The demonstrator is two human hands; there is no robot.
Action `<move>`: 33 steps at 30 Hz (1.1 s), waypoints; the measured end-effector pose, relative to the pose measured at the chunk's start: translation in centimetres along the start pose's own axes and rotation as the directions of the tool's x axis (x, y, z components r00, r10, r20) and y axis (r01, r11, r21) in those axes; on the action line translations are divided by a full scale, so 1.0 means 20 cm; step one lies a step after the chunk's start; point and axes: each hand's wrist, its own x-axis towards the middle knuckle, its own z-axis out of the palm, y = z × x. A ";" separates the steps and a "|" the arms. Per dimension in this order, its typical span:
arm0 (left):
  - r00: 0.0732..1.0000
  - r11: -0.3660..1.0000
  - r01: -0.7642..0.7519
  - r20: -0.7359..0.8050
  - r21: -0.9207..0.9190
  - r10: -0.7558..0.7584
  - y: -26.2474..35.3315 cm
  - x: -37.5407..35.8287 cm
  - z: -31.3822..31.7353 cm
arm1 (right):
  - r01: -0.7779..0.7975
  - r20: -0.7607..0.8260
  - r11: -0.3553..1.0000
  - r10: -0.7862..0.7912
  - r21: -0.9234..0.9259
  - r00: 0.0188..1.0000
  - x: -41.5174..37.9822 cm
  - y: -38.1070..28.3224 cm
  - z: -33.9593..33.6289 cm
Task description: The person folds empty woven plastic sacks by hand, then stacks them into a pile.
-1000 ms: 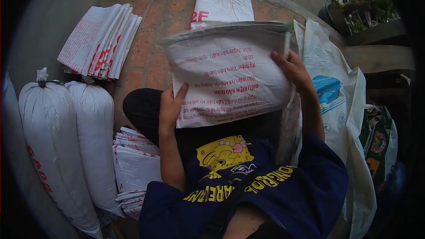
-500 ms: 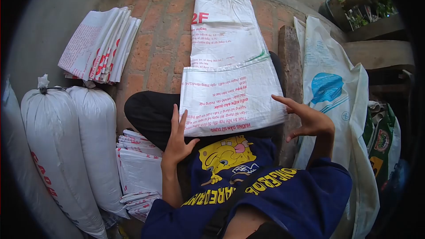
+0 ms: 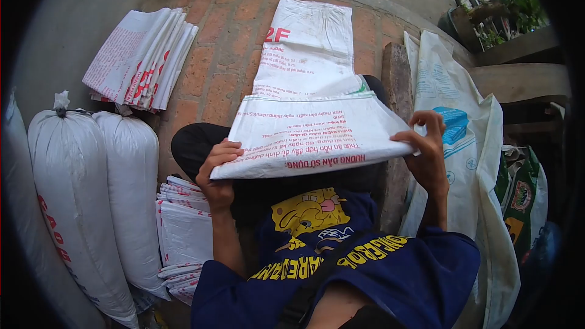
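A white woven plastic sack (image 3: 311, 128) with red print lies across my lap, its near part folded back over itself and its far part reaching out over the bricks. My left hand (image 3: 218, 167) grips the near left corner, fingers on top and thumb hidden below. At the near right corner, my right hand (image 3: 425, 143) pinches the sack between thumb and fingers. The folded near edge is lifted a little and stretched between both hands. A green strip shows along the folded-back mouth of the sack.
Folded sacks (image 3: 140, 58) are piled at the far left, and more folded sacks (image 3: 184, 231) lie by my left side. Two full tied white sacks (image 3: 73, 201) lean at left. A wooden beam (image 3: 399, 103) and a large pale sack (image 3: 466, 164) lie at right.
Both hands have closed on the near corners of the sack, where they were open beside it. The near edge has been raised and pulled wider.
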 end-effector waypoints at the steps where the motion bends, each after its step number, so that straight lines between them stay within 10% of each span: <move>1: 0.996 0.996 -0.093 -0.009 -0.003 0.093 0.03 0.04 -0.01 | 0.158 -0.105 0.985 -0.150 0.064 0.983 0.01 -0.02 -0.05; 4: 0.948 0.889 -0.285 -0.244 -0.358 0.206 0.08 0.09 0.00 | 0.453 -0.239 0.597 -0.404 0.662 0.883 0.01 0.08 -0.06; 6: 0.949 0.940 -0.315 -0.021 -0.133 0.315 -0.01 0.11 -0.08 | 0.568 -0.437 0.090 -0.545 0.818 0.716 0.06 0.17 0.04; 10: 0.887 0.957 -0.099 0.412 -0.274 0.209 -0.37 -0.05 0.09 | 0.495 -0.526 -0.199 -0.470 0.846 0.709 0.09 0.15 0.13; 14: 0.875 0.833 0.011 0.408 -0.553 0.260 -0.47 -0.18 0.16 | 0.525 -0.306 0.075 -0.740 0.848 0.599 0.17 0.24 0.00; 16: 0.914 0.856 0.034 0.362 -0.515 0.182 -0.33 -0.16 0.13 | 0.398 -0.163 0.475 -0.462 0.785 0.872 0.09 0.15 0.02; 18: 0.931 0.852 0.030 0.325 -0.522 0.166 -0.23 -0.09 0.11 | 0.326 0.038 0.601 -0.512 0.729 0.858 0.17 0.29 0.04; 22: 0.944 0.831 0.052 0.298 -0.553 0.139 -0.18 -0.05 0.09 | 0.350 0.337 0.575 -0.766 0.740 0.547 0.28 0.45 0.07; 24: 0.964 0.812 0.126 0.262 -0.570 0.034 -0.21 -0.11 0.09 | -0.143 0.413 0.599 -0.342 0.788 0.844 0.15 0.47 0.18; 26: 0.855 0.765 0.506 0.113 -0.399 -0.507 -0.27 -0.17 0.14 | -0.388 0.424 0.421 0.010 0.820 0.906 0.11 0.37 0.25; 27: 0.732 0.665 0.637 0.037 -0.391 -0.680 -0.28 -0.18 0.17 | -0.429 0.417 0.472 0.136 0.770 0.899 0.09 0.29 0.29; 28: 0.873 0.830 0.468 0.013 -0.302 -0.487 -0.34 -0.26 0.20 | -0.473 0.397 0.512 0.258 0.717 0.881 0.08 0.21 0.32; 30: 0.757 0.748 0.635 0.042 0.192 -0.653 -0.24 -0.29 0.22 | -0.606 0.431 0.607 0.428 0.515 0.795 0.05 0.18 0.34; 33: 0.731 0.674 0.643 -0.030 0.363 -0.682 -0.01 -0.31 0.26 | -0.705 0.570 0.602 0.450 0.376 0.688 -0.01 0.18 0.33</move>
